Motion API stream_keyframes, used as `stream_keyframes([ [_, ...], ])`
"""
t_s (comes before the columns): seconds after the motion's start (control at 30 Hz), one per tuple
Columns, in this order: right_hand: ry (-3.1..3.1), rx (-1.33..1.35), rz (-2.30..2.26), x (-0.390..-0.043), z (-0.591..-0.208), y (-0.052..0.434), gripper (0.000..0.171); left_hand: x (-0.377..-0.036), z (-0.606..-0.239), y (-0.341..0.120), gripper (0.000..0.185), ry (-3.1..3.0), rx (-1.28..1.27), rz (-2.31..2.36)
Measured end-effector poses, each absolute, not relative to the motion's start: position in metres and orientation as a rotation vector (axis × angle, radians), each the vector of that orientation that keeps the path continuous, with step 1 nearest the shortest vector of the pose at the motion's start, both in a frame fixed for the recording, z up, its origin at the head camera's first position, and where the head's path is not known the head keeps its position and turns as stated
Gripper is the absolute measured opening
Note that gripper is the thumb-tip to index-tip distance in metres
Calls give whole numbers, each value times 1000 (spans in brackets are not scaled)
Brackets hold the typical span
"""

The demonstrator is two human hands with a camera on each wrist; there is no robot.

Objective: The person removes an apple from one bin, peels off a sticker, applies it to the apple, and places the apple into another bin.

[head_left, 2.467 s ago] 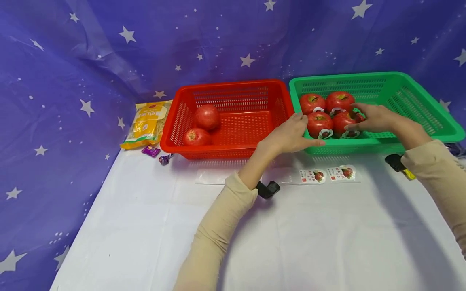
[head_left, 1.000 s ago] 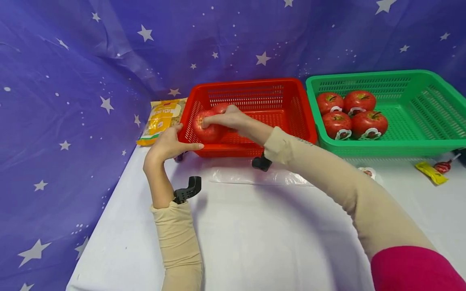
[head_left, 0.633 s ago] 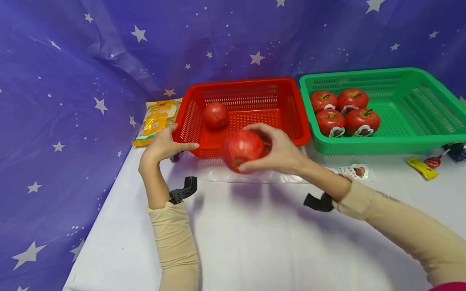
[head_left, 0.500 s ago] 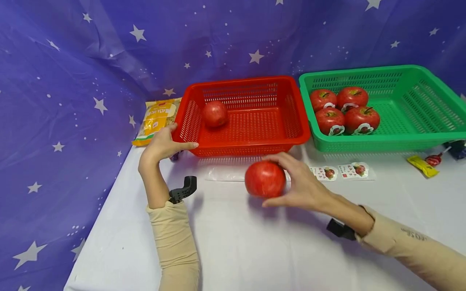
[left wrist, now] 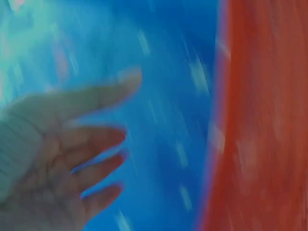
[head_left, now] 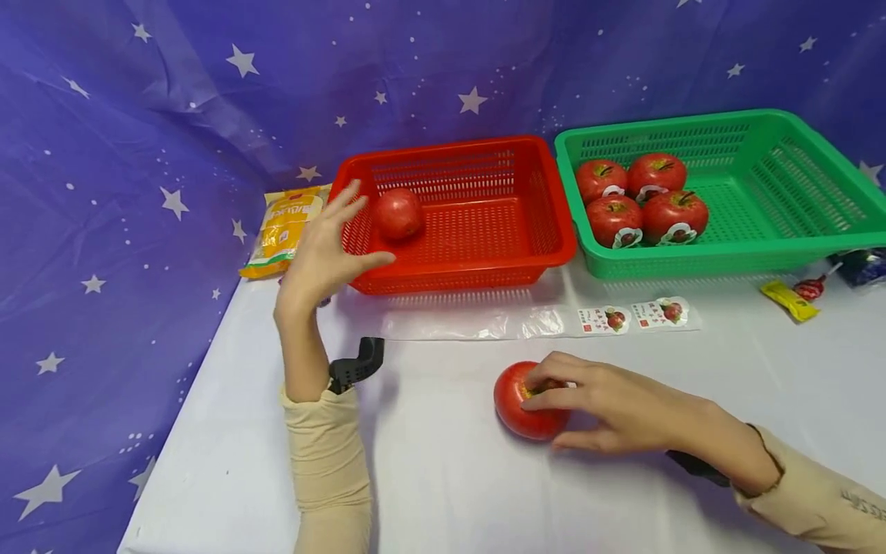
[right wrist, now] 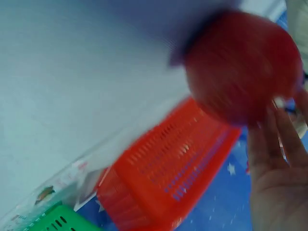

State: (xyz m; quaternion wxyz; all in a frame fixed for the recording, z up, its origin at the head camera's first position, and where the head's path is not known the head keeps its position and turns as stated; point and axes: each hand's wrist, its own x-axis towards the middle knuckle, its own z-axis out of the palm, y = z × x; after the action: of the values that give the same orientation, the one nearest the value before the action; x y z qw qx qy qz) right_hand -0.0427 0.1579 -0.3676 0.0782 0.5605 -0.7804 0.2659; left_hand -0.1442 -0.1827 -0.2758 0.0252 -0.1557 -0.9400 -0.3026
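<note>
Now that the apple (head_left: 526, 400) has come out of the red basket (head_left: 484, 277) and down to the white counter (head_left: 484, 492), I read the carry as finished: half a second ago my right hand (head_left: 616, 404) held it in the air just in front of the basket, and now it sits on the cloth near me. The right grip is still curled over it, fingers across its top and thumb low at the side; the right wrist view shows it only as a red blur against the fingers (right wrist: 276, 144). It looks round, smooth and deep red, with a paler, yellowish dimple showing under my fingertips and no sticker that I can see.

Farther out, my left hand (head_left: 321, 258) has let go of the basket's near corner and is lifted with the grip wide, holding nothing. Behind it one more bare apple (head_left: 397, 213) lies in the red basket, and four stickered apples (head_left: 640, 201) sit in the green basket (head_left: 761, 246).
</note>
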Motion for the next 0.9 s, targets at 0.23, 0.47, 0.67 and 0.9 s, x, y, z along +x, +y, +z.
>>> stream_keyframes([
  [0.23,-2642,1225,788,-82,-353,196,40,-111,-291,-72,75,-3142,-1612,-530],
  [0.47,-3018,1004,559,-119,-380,220,50,-108,-325,-31,72,-3322,-1820,-304],
  [0.67,-3066,981,634,-136,-389,217,51,-123,-339,-24,71,-3166,-1909,-701],
  [0.9,-3081,954,913,-142,-385,205,28,-145,-362,-19,54,-3139,-1313,-903],
])
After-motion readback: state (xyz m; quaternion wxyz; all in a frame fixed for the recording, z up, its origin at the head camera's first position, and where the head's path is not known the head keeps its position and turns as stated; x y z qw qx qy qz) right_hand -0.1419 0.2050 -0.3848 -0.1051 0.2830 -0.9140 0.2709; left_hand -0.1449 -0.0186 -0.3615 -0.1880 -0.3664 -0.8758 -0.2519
